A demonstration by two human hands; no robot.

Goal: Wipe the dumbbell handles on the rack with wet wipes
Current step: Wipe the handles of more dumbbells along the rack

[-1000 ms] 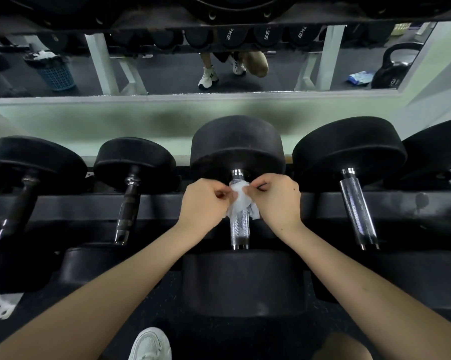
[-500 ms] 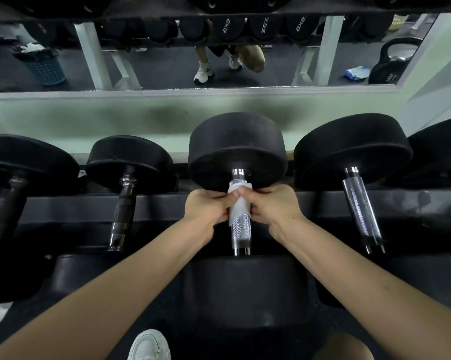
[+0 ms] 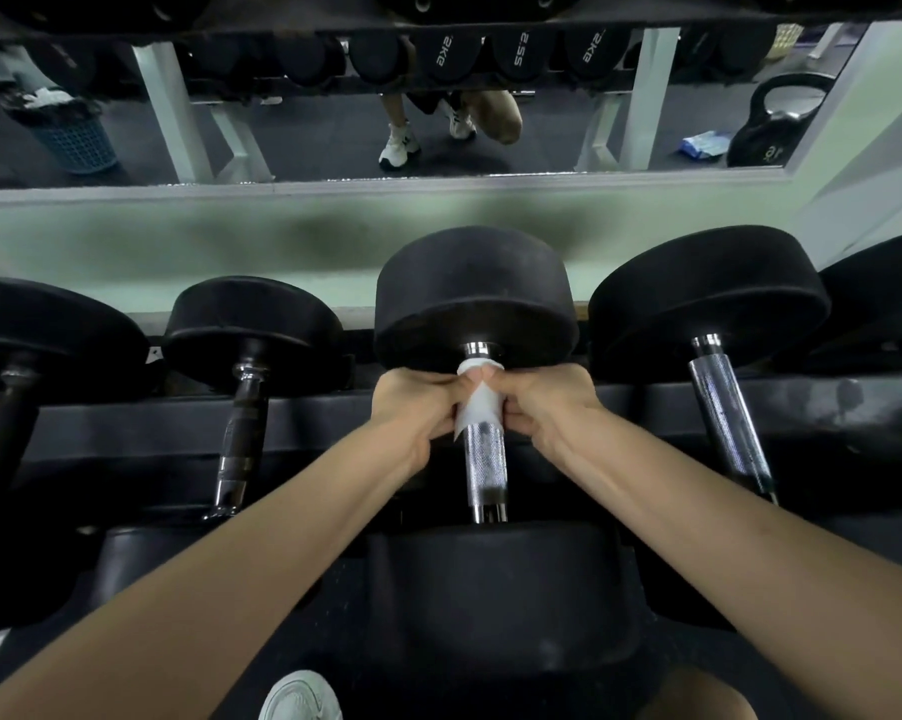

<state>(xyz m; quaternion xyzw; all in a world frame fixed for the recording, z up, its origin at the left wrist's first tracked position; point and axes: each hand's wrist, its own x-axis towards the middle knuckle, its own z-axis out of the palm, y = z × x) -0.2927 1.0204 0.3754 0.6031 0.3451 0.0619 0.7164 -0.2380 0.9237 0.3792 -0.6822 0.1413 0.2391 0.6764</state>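
Two hands are closed round one handle. The left hand (image 3: 412,407) and the right hand (image 3: 547,407) are set on either side of the handle (image 3: 485,465) of the middle dumbbell (image 3: 474,298), at its far end, just beneath the far black head. A white wipe (image 3: 482,405) is wrapped round that part of the handle and is pinched against the metal by both thumbs, whose tips are pressed together on top of it. The other fingers of each hand are curled in at the sides of the handle; how they lie underneath cannot be told. A loose corner of the wipe is seen hanging beside the left hand. The near part of the handle is left bare, its knurled metal shown down to the near head.

The middle dumbbell is laid on the black rack (image 3: 126,423), with its handle pointing toward the viewer. A right dumbbell (image 3: 727,413) with a bright handle is laid just beside it, and a left dumbbell (image 3: 243,423) with a darker handle on the other side. Behind the rack a mirror (image 3: 334,142) is fixed along the pale green wall; a kettlebell (image 3: 773,127) and a blue basket (image 3: 74,137) are reflected in it. A white shoe (image 3: 300,696) is seen at the bottom edge.
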